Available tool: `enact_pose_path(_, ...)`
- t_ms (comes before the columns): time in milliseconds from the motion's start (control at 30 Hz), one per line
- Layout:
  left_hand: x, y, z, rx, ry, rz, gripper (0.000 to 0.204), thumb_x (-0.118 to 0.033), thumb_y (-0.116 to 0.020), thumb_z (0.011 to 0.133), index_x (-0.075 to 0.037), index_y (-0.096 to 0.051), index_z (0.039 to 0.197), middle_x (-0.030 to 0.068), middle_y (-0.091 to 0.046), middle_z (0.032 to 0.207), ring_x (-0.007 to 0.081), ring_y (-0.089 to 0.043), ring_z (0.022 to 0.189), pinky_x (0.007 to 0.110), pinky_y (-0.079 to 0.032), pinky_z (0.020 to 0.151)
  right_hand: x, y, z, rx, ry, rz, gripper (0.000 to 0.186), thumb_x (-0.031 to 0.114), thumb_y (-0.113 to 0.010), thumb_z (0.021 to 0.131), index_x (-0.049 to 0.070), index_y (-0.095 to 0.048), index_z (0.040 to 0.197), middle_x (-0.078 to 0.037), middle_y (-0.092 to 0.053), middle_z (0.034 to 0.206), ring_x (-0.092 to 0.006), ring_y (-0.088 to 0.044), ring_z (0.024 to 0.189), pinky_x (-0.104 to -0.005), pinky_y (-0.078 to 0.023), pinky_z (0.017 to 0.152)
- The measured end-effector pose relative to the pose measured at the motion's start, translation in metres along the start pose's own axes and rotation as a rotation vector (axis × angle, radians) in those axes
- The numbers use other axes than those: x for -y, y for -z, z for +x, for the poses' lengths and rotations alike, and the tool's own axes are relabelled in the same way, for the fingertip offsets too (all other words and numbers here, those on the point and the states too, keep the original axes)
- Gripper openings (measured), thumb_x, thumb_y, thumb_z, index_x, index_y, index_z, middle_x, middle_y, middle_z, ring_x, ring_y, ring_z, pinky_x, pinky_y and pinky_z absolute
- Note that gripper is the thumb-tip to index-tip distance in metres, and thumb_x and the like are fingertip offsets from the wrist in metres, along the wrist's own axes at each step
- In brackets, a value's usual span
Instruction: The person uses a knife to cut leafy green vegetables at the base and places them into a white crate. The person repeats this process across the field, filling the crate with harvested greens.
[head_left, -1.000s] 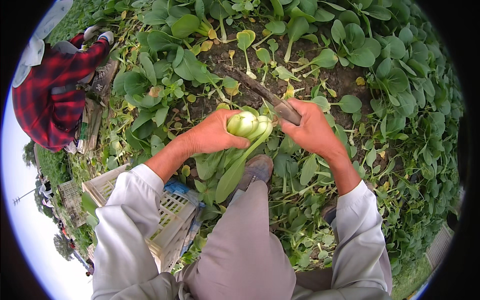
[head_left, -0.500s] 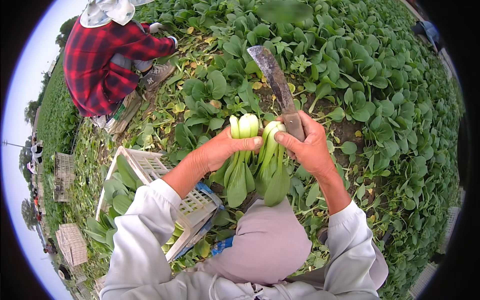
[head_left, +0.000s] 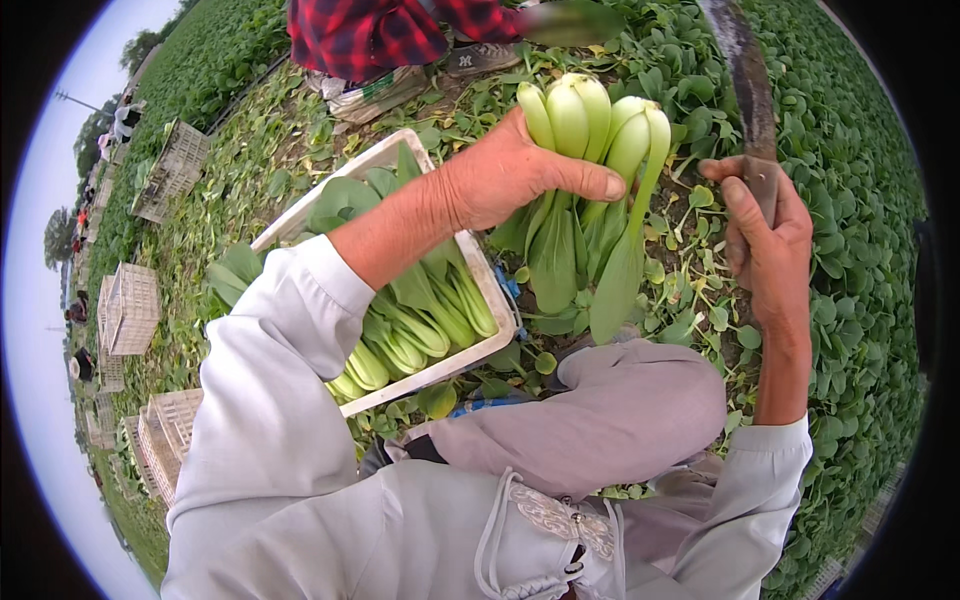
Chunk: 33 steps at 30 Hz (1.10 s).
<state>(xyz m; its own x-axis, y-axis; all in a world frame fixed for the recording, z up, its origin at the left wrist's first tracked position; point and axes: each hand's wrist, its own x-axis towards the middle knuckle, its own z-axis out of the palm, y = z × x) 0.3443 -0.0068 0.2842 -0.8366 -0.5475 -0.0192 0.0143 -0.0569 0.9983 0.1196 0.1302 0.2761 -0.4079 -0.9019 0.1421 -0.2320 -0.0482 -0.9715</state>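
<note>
Two heads of bok choy (head_left: 570, 125) are gripped together in my left hand (head_left: 525, 175), pale stem ends up and green leaves hanging down. My thumb lies across their stems. On the right, my right hand (head_left: 768, 225) is closed round the handle of a curved harvesting knife (head_left: 745, 75), whose dark, rusty blade points up and away; the tip reaches the top of the picture. The knife is apart from the bok choy. Below my left forearm stands a white plastic crate (head_left: 492, 290), filled with more bok choy (head_left: 410, 335) laid in rows, partly hidden by my arm.
A person in a red and black plaid shirt (head_left: 365, 35) crouches at the far side. Growing bok choy plants (head_left: 850, 250) cover the right. Cut leaves litter the ground (head_left: 260, 150). Several other crates (head_left: 130, 305) stand at the left. My bent knee (head_left: 640, 390) is beneath my hands.
My left hand now holds both bok choy heads, raised nearer. My right hand has let go of its head and moved right with the knife. The view has swung left, showing more of the crate.
</note>
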Motion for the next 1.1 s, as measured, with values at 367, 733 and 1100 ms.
enact_pose_path(367,-0.086,0.078,-0.267,0.186,-0.24,1.743,0.034,-0.023,-0.063,0.084,-0.013,-0.063,0.116,0.0053,-0.067,0.111,0.0217,-0.063,0.109,0.047,-0.03,0.11,-0.076,0.09,-0.09,-0.26,-0.333,-0.197,0.033,0.03,-0.067,0.091,0.006,-0.059,0.113,-0.001,-0.065,0.09,-0.0016,-0.04,0.046,-0.0193,-0.029,0.038)
enact_pose_path(733,0.109,0.11,-0.355,0.243,-0.245,1.59,0.059,-0.009,-0.055,0.082,-0.023,-0.046,0.138,0.0077,-0.044,0.142,0.0257,-0.042,0.134,0.05,-0.025,0.116,-0.112,0.108,-0.137,-0.483,-0.436,-0.044,0.028,0.027,-0.068,0.09,0.009,-0.057,0.107,0.0,-0.059,0.079,-0.0055,-0.044,0.049,-0.0217,-0.033,0.041)
enact_pose_path(1100,0.14,0.133,-0.347,0.39,-0.213,1.644,0.08,-0.003,-0.054,0.083,-0.03,-0.019,0.15,0.0077,-0.015,0.159,0.0264,-0.024,0.144,0.051,-0.013,0.118,-0.14,0.117,-0.147,-0.434,-0.468,-0.068,0.027,0.026,-0.069,0.088,0.008,-0.056,0.103,0.001,-0.055,0.072,-0.0055,-0.043,0.047,-0.0221,-0.032,0.04)
